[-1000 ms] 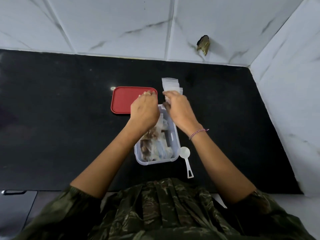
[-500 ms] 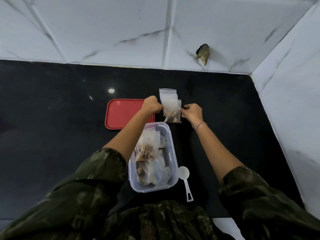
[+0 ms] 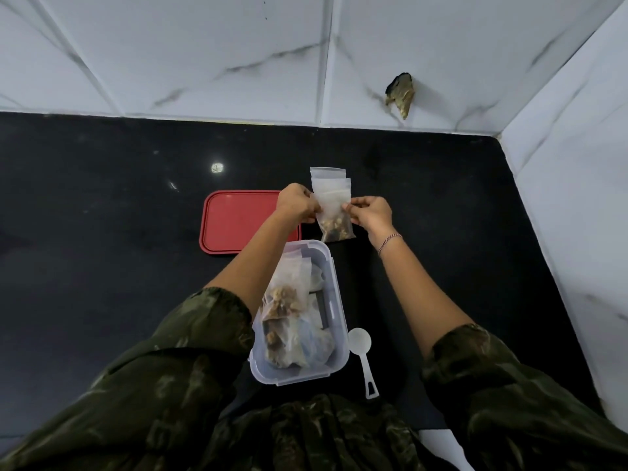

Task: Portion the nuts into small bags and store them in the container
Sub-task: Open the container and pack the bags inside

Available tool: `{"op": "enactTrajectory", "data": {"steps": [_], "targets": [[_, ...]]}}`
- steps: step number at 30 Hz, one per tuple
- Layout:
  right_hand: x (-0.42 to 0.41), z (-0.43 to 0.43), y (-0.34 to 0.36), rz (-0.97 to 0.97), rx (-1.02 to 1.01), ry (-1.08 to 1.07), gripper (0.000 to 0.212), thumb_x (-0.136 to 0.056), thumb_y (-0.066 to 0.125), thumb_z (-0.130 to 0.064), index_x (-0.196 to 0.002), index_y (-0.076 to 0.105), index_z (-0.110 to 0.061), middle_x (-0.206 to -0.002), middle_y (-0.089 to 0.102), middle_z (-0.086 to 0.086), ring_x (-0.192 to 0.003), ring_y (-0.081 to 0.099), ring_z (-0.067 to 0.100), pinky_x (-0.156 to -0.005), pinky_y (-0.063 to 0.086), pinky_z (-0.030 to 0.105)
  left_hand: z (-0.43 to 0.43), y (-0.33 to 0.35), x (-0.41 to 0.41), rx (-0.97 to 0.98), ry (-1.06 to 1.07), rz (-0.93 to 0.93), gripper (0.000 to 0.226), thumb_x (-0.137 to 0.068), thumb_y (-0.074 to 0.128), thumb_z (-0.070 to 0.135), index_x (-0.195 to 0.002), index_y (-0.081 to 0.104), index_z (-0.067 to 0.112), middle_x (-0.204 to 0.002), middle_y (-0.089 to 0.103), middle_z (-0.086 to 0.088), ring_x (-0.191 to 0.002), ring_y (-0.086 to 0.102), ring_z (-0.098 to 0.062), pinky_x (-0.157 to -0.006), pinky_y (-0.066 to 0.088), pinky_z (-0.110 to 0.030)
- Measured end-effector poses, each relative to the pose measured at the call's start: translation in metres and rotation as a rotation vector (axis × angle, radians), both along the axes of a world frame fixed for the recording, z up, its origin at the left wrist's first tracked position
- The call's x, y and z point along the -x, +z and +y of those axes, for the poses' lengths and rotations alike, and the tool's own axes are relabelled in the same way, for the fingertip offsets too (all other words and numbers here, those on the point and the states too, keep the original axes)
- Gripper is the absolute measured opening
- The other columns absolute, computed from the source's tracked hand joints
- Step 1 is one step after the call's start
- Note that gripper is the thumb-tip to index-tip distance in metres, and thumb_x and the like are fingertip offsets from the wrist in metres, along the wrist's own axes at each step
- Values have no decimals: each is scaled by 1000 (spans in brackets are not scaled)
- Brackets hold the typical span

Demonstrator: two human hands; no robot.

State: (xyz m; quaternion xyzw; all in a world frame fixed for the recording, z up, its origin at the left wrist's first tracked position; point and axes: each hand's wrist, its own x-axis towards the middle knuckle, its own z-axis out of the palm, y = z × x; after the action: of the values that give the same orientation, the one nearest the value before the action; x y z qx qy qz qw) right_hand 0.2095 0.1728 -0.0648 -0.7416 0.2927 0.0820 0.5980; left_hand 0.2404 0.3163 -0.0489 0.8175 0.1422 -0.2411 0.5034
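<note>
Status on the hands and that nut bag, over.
Left hand and right hand pinch the nut bag beyond the container. Filled bags inside. Nothing blocking.

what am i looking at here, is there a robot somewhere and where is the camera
No robot here: these are a person's two bare hands, filmed by a camera worn on the head, looking down. On the black counter lie a red lid, a clear container with filled bags inside, a white scoop and a stack of empty bags. The left hand and right hand each pinch one side of a small bag with nuts at its bottom, just beyond the container.
</note>
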Motion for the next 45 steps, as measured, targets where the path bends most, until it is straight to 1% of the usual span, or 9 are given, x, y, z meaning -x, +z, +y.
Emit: {"op": "enactTrajectory", "data": {"steps": [4,7,15,19,23,31,35,38,45], "targets": [[2,0,-1,-15,14,12,15,-84,68,-9,-98,63,-6,-106,66,10,-95,60,15,-84,52,26,0,1,2,21,-25,-20,19,-84,65,-5,-94,57,9,-98,67,-13,-87,68,-25,-78,59,-39],[8,-1,1,-55,19,18,14,-86,67,-10,-98,59,-8,-103,64,8,-96,59,14,-90,51,30,1,3,2,23,-39,-31,11,-85,67,-1,-84,62,9,-100,69,-15,-88,69,-25,-77,59,-37],[26,-2,17,-182,-10,0,20,-86,66,-17,-104,58,-14,-107,65,3,-103,61,15,-92,51,35,8,17,10,66,-57,-165,14,-84,73,10,-75,62,10,-72,61,-2,-66,63,-11,-58,55,-19],[35,2,38,-255,-91,24,31,-90,62,-19,-119,58,-12,-110,64,0,-101,61,11,-83,53,27,11,32,19,115,-33,-276,12,-85,73,15,-78,64,12,-81,67,-8,-79,67,-21,-70,59,-29],[46,11,65,-322,-69,108,13,-92,58,-25,-96,66,-15,-91,67,-7,-83,64,3,-61,51,13,22,44,32,251,19,-353,19,-87,70,19,-90,67,0,-98,70,-22,-96,67,-38,-86,56,-49],[76,39,74,-395,107,198,27,-92,57,-34,-78,66,-13,-83,69,9,-81,67,22,-72,56,38,52,63,87,397,89,-422,15,-96,57,18,-102,65,7,-91,69,-4,-78,68,-10,-65,56,-21],[95,53,65,-382,163,214,39,-94,54,-36,-74,62,-3,-77,63,21,-74,62,36,-64,51,45,67,61,108,342,104,-419,12,-95,59,15,-91,66,7,-81,70,-2,-70,69,-8,-62,57,-23],[109,63,64,-394,265,279,30,-96,50,-33,-80,62,-11,-76,64,7,-71,62,20,-65,51,38,73,56,123,263,113,-446,9,-95,59,16,-88,66,17,-80,72,-1,-72,71,-13,-66,60,-34],[141,78,56,-406,555,433,15,-97,50,-23,-99,58,-11,-78,64,2,-69,60,16,-61,45,29,83,50,163,-500,-25,-667,30,-95,57,31,-71,49,17,-60,55,5,-60,56,-20,-53,43,-34]]}}
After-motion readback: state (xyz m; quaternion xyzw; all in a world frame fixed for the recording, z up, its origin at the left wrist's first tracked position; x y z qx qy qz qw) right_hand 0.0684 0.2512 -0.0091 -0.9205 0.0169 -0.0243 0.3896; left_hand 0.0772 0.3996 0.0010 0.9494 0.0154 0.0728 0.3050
